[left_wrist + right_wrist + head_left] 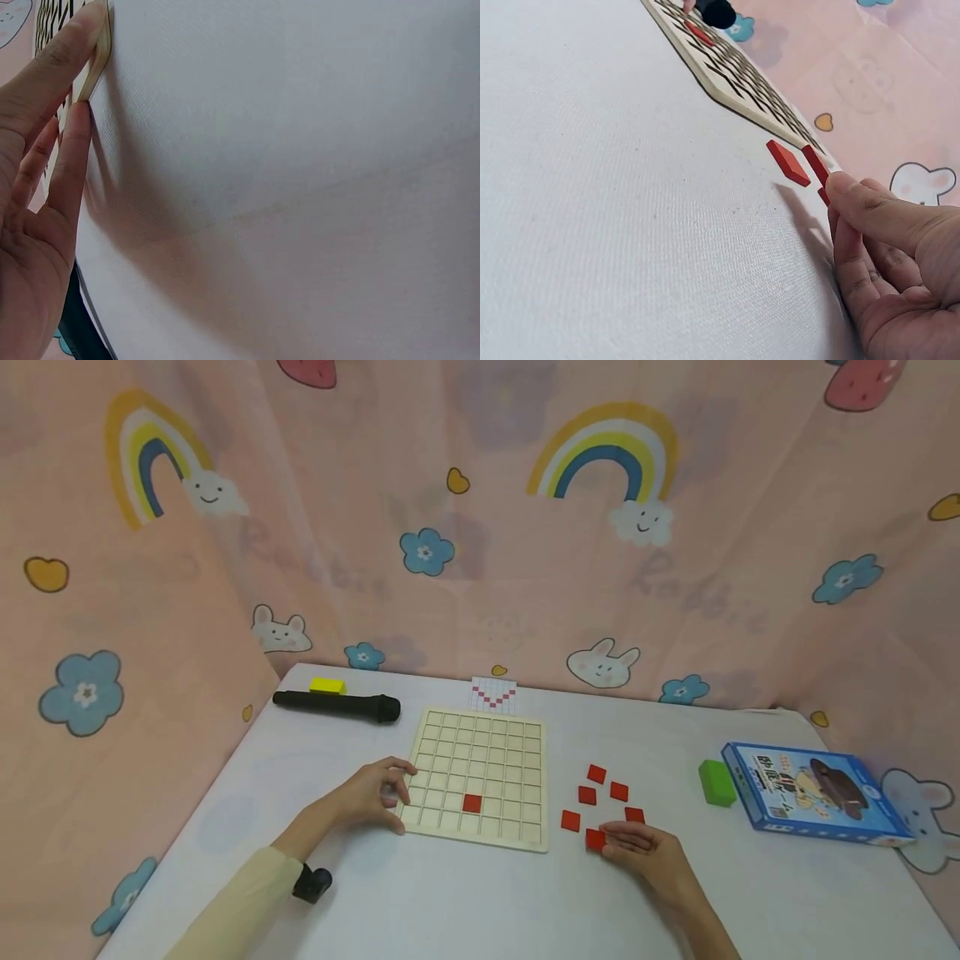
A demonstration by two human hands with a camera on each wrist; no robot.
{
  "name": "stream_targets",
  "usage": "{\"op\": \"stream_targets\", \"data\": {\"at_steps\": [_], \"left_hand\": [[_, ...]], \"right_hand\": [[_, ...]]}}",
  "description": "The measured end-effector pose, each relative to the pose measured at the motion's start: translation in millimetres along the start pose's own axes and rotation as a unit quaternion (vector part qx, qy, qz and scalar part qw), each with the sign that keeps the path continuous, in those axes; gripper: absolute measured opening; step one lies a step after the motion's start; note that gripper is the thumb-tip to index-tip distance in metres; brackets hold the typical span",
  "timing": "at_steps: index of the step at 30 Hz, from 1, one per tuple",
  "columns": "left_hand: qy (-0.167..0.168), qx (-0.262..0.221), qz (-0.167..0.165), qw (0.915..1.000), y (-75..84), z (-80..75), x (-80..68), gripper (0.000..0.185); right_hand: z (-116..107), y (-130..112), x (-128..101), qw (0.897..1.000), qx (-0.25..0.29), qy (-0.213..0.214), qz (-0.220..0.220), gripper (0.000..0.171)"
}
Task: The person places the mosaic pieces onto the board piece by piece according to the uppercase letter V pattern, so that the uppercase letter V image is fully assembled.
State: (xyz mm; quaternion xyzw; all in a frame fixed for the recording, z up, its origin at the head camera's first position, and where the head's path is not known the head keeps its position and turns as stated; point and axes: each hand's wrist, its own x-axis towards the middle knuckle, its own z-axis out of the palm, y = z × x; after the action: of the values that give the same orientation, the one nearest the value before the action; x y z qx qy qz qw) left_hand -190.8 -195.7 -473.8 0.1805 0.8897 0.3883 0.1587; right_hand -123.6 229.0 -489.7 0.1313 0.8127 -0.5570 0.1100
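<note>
Between thumb and fingers my right hand (648,857) pinches a red square tile (596,841), right of a cream grid board (489,839). In the right wrist view that held tile (815,164) is tilted, seen nearly edge-on. Several loose red tiles lie just beyond the hand, among them one (571,821) nearest the board. Another red tile (472,803) sits in a cell in the board's lower part. My left hand (367,793) holds the board's left edge near its front corner. The left wrist view shows the thumb and a finger against the rim (97,71).
A black microphone (337,705) and a yellow block (327,686) lie at the back left. Behind the board is a paper chart (493,696) with a V of red squares. At right are a green block (717,783) and a blue box (817,793). Patterned cloth (495,593) hangs behind.
</note>
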Motion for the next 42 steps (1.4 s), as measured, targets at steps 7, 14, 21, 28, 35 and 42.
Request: {"op": "stream_targets", "data": {"at_steps": [7,14,21,28,35,42], "left_hand": [[-0.001,-0.001,0.002,1.0000,-0.6,0.5,-0.4,0.032],[0.000,0.006,0.007,1.0000,-0.1,-0.1,-1.8,0.031],[0.000,0.003,0.001,1.0000,0.1,0.9,-2.0,0.032],[-0.003,0.002,0.004,1.0000,0.8,0.3,-1.0,0.032],[-0.005,-0.001,0.002,1.0000,0.7,0.4,-0.9,0.032],[-0.004,-0.004,-0.018,0.9998,2.6,0.2,-0.7,0.032]], "right_hand": [[3.8,-2.5,2.2,1.000,0.011,0.000,-0.008,0.045],[8.9,-10.7,3.5,1.000,0.012,-0.006,-0.022,0.043],[16.4,-16.3,7.9,0.999,0.008,-0.004,-0.047,0.041],[26.3,-24.5,13.8,0.997,0.017,-0.005,-0.076,0.036],[42.8,-34.2,23.3,0.995,0.022,-0.006,-0.095,0.032],[59.6,-42.2,30.4,0.994,0.012,-0.003,-0.107,0.032]]}}
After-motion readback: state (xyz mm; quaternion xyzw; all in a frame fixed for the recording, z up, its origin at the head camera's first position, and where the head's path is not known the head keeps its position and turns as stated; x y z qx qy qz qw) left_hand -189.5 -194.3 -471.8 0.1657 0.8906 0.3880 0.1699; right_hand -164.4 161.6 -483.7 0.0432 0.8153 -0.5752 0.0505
